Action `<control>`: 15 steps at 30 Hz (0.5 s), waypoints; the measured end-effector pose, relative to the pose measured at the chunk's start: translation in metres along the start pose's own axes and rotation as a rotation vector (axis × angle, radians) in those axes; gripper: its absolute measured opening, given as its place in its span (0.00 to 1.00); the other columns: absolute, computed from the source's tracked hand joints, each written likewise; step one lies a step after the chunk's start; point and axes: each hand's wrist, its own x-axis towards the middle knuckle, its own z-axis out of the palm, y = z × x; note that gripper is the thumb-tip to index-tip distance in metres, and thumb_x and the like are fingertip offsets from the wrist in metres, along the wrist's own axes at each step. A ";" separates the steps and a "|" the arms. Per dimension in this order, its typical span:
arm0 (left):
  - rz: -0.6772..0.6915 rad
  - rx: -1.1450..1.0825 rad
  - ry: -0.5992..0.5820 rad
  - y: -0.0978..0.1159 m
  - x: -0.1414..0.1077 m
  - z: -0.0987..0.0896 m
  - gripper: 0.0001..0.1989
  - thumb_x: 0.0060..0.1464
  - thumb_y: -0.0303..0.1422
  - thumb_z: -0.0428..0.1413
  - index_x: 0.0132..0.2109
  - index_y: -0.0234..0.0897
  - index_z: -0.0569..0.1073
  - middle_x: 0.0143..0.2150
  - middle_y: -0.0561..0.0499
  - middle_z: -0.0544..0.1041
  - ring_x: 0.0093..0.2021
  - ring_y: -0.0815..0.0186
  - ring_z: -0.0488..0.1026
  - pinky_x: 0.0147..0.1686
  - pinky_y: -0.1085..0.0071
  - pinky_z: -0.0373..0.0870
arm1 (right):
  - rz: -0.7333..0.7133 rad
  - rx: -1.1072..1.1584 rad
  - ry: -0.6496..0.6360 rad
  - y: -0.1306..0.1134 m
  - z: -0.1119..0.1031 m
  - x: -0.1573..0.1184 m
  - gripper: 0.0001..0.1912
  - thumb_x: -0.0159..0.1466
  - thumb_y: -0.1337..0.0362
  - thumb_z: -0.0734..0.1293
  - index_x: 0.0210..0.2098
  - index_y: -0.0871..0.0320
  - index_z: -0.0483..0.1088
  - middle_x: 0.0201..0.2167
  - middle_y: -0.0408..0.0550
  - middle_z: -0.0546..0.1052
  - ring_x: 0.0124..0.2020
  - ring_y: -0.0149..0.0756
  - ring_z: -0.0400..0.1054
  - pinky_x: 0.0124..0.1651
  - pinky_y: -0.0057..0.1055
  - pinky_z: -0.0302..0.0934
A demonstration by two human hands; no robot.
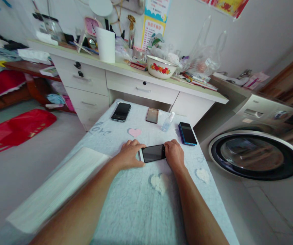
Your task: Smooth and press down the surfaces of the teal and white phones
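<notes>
A smartphone with a dark screen and a white edge (pixel 153 153) lies sideways on the cloth-covered table, between my hands. My left hand (pixel 131 154) grips its left end, with digits at the upper and lower corners. At the right end, my right hand (pixel 175 153) is closed around the edge, its fingertips partly hidden. Beyond them are a black phone (pixel 121 112) at the back left and a brownish, translucent phone case (pixel 152 115). A small clear spray bottle (pixel 167 122) stands right of the case. Near the table's right edge lies a dark phone with blue sides (pixel 187 133).
A folded pale cloth or paper (pixel 59 187) lies along the table's left side. Behind stands a white desk (pixel 141 89) bearing a flowered bowl (pixel 161 67) and a white cylinder (pixel 106 45). A washing machine (pixel 250 153) is at right, a red bag (pixel 21 127) at left.
</notes>
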 end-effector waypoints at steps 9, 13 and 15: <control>0.000 -0.004 0.000 0.000 0.001 0.000 0.36 0.38 0.44 0.62 0.57 0.49 0.66 0.52 0.49 0.67 0.54 0.53 0.61 0.54 0.61 0.57 | 0.003 -0.019 -0.006 0.000 -0.001 -0.005 0.12 0.64 0.68 0.59 0.35 0.55 0.74 0.36 0.47 0.71 0.38 0.32 0.65 0.35 0.27 0.52; 0.005 -0.005 0.008 -0.001 0.001 0.001 0.36 0.38 0.44 0.62 0.58 0.48 0.66 0.52 0.49 0.66 0.53 0.54 0.62 0.53 0.61 0.58 | -0.031 -0.014 -0.009 -0.005 -0.001 -0.008 0.12 0.65 0.67 0.58 0.35 0.55 0.74 0.36 0.47 0.71 0.36 0.32 0.65 0.35 0.27 0.51; 0.003 -0.001 0.007 -0.001 0.001 0.001 0.36 0.38 0.44 0.62 0.58 0.48 0.66 0.52 0.49 0.66 0.53 0.53 0.62 0.53 0.61 0.58 | -0.056 -0.013 -0.019 -0.009 -0.001 -0.009 0.13 0.66 0.67 0.57 0.36 0.55 0.74 0.36 0.47 0.71 0.37 0.33 0.65 0.35 0.27 0.52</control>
